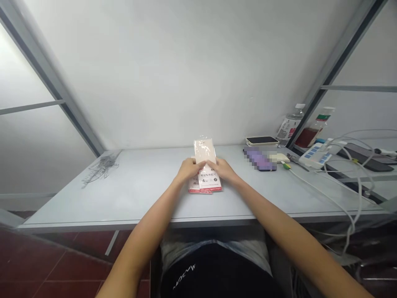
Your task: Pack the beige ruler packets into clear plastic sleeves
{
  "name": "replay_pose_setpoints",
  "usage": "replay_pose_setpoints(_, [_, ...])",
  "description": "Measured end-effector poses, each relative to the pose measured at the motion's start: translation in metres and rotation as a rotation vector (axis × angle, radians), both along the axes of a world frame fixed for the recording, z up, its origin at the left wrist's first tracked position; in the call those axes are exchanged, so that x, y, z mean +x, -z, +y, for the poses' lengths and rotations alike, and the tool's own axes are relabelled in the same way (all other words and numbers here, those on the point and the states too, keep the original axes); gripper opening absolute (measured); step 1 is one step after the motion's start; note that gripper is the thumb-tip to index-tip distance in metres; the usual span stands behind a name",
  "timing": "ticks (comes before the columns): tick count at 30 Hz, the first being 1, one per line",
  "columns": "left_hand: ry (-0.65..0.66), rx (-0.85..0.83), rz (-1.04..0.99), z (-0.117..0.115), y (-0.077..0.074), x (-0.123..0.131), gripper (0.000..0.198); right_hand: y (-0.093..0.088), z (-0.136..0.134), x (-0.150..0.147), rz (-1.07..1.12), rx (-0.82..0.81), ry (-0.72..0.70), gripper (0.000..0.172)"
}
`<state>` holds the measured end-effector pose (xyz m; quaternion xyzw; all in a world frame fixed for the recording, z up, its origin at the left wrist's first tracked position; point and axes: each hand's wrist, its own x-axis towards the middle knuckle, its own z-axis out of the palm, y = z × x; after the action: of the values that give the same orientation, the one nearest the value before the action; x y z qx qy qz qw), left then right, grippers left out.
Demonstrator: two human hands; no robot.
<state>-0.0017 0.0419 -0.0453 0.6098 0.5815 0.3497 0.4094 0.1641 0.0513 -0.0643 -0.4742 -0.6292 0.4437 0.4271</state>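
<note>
Ruler-set packets (211,181) in clear film, with white faces, red lower edges and dark printing, overlap one another at the middle of the desk. The upper part shows a plain cream panel (204,151) under shiny film. My left hand (187,169) is closed on their left side, thumb lying across the front. On the right side my right hand (226,169) grips them, its thumb meeting the left one near the centre. The fingers behind the packets are hidden. Whether the packets rest on the desk or are slightly raised, I cannot tell.
A purple phone-like object (260,159), partly pixelated, lies right of my hands near a boxed phone (262,141). Farther right are a clear bottle (290,126), a bottle of dark liquid (313,128), a power strip (319,154) and loose white cables (325,194). The desk (139,198) has a front edge near me.
</note>
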Motion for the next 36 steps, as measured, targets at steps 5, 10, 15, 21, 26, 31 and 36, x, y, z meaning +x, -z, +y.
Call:
replay_pose_setpoints(5, [-0.113,0.051,0.325,-0.002,0.005,-0.002,0.038,0.006,0.000,0.002,-0.260,0.024,-0.017,0.033])
replay_pose_setpoints(10, [-0.179,0.090,0.388,-0.001,0.000,-0.005,0.045,0.004,-0.003,0.002,-0.297,0.011,-0.039,0.040])
replay_pose_setpoints(15, [-0.287,0.039,0.496,0.000,-0.003,-0.011,0.058,0.005,-0.003,0.001,-0.337,0.071,-0.043,0.052])
replay_pose_setpoints(21, [-0.203,0.015,0.472,-0.004,0.001,-0.006,0.056,0.007,-0.006,-0.004,-0.473,0.188,-0.077,0.058])
replay_pose_setpoints(26, [-0.251,0.053,0.500,-0.003,-0.003,-0.012,0.047,0.003,-0.005,0.000,-0.453,0.184,-0.037,0.052])
replay_pose_setpoints(31, [-0.273,0.232,0.430,-0.003,-0.016,-0.020,0.042,-0.003,-0.001,0.006,-0.352,0.241,0.055,0.039])
replay_pose_setpoints(36, [-0.059,0.383,0.289,-0.009,-0.019,-0.009,0.042,-0.008,-0.006,0.004,-0.313,0.299,-0.030,0.037])
